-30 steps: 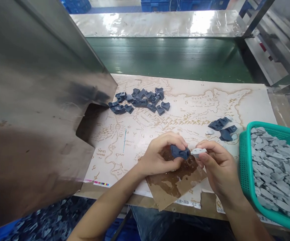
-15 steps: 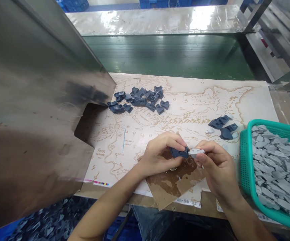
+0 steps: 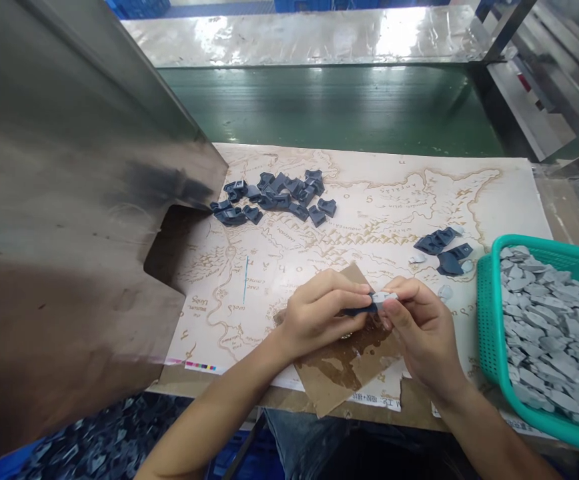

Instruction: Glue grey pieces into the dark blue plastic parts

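Observation:
My left hand (image 3: 318,315) pinches a dark blue plastic part (image 3: 360,310) between thumb and fingers. My right hand (image 3: 421,330) holds a pale grey plastic piece (image 3: 384,298) by its edges, pressed against the end of the blue part. Much of the blue part is hidden by my fingers. Both hands hover over a stained brown cardboard sheet (image 3: 342,363) lying on a printed map mat (image 3: 369,200). A pile of dark blue parts (image 3: 272,197) lies on the mat at the far left, and a smaller group (image 3: 439,250) lies near my right hand.
A teal plastic basket (image 3: 492,320) full of grey pieces stands at the right. Several loose grey pieces lie near the smaller blue group. A steel sheet (image 3: 69,200) rises at the left, and a green conveyor belt (image 3: 319,110) runs behind the mat.
My hands have brought the blue part and grey piece closer, now end to end. The blue part has turned flatter, and the upper corner of the cardboard now shows above my hands.

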{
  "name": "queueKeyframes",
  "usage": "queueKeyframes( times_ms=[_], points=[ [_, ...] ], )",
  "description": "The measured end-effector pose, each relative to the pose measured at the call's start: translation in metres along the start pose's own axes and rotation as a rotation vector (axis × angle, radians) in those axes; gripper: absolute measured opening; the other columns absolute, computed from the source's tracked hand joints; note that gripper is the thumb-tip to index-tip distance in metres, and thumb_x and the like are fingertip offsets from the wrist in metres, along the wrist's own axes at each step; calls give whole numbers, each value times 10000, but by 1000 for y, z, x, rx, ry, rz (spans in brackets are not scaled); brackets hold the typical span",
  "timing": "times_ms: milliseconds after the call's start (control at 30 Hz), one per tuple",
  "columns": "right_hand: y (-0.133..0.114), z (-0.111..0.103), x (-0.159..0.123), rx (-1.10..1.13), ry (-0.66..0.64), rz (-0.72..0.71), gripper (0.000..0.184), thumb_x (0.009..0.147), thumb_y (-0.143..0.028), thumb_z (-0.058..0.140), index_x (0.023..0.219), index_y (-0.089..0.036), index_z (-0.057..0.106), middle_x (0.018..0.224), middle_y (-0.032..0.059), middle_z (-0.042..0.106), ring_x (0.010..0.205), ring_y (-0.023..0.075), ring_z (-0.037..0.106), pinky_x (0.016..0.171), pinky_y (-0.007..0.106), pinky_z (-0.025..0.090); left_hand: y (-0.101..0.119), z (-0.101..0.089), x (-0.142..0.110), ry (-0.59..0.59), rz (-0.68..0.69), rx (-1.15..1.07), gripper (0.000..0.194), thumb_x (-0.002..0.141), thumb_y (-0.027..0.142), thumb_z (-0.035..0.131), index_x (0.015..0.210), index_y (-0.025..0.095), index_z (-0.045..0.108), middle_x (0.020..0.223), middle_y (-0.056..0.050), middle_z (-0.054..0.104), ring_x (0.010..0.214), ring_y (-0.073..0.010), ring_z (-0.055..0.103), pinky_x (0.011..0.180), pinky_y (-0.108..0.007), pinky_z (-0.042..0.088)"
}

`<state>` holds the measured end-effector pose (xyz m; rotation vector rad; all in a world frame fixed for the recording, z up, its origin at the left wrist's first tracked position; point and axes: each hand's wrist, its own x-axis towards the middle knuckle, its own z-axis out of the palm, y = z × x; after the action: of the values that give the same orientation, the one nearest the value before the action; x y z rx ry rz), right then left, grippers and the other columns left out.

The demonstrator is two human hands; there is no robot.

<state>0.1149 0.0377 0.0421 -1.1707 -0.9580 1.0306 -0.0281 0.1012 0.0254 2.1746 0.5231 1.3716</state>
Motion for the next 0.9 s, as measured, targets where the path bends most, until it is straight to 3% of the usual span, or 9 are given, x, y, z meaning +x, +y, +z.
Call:
queueKeyframes(
  times_ms=[133,233,300,400,467,633,767,900],
  points=[
    [4,2,1,0,-20,15,252,799,-403,660,685,-205,554,573,-44,490,493,78,447,460,196,397,0,5,-1,26,-89,-84,123,771,169,674,858,220,605,830,-11,704,738,-114,657,643,-226,531],
    [9,3,0,-56,42,-44,296,786,-476,651,704,-204,568,610,-32,500,523,85,455,476,203,402,-2,8,0,-17,-427,-356,148,772,285,678,854,204,585,773,-15,687,680,-118,648,599,-232,521],
    [11,1,-2,-77,164,-126,327,795,-538,610,807,-211,611,673,-13,529,574,99,479,503,216,415,-4,9,2,-60,-678,-600,265,762,411,676,858,193,560,729,-14,677,634,-122,645,569,-237,522],
    [9,-2,-3,-92,339,-133,314,861,-508,532,953,-219,615,748,7,563,625,112,502,527,227,423,-7,9,4,-57,-887,-864,394,699,515,703,835,185,535,711,-8,675,611,-126,649,560,-236,534],
    [6,-1,-2,-162,319,-83,252,864,-447,547,944,-216,609,768,13,586,651,119,533,544,234,445,-7,8,5,-25,-947,-941,425,663,524,729,817,180,534,738,-9,680,612,-122,652,557,-227,539],
    [0,4,-1,-292,49,-47,233,813,-405,598,932,-205,587,778,18,625,605,121,569,497,233,475,-6,7,7,-1,-960,-1044,381,674,475,744,797,166,557,685,24,660,571,-87,633,562,-187,533],
    [0,5,-2,-354,42,-105,253,779,-391,643,943,-209,582,713,-10,606,519,99,512,450,219,440,-3,9,4,-85,-934,-1074,340,676,417,766,810,157,592,710,16,676,616,-90,648,605,-186,538],
    [-1,3,-2,-392,15,-171,153,809,-355,625,815,-206,592,664,-23,564,527,94,507,475,217,429,-2,11,2,-149,-919,-1085,319,685,409,763,791,149,612,708,9,670,637,-99,652,605,-186,534]
  ],
)
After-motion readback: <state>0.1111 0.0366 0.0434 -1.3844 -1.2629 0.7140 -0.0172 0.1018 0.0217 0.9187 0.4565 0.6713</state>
